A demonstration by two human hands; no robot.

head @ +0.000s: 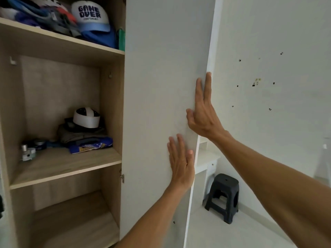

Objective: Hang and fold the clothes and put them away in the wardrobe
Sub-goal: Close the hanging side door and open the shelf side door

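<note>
The wardrobe's white door (pixel 157 86) stands open in the middle of the view. My right hand (pixel 202 111) lies flat against it near its outer edge, fingers up. My left hand (pixel 180 161) presses flat on the door lower down. Neither hand holds anything. Inside the wardrobe (pixel 111 108), a stack of folded clothes (pixel 86 138) with a black-and-white cap on top sits on the middle shelf (pixel 59 167). The top shelf holds bunched clothes (pixel 41 15) and a white "GAME OVER" cap (pixel 91 15). The bottom compartment (pixel 71 221) shows only bare wood.
Small metal items (pixel 29 151) lie at the left of the middle shelf. A black plastic stool (pixel 223 196) stands on the pale floor right of the door, beside a white desk (pixel 206 160). A white wall (pixel 277 86) with small dark marks fills the right.
</note>
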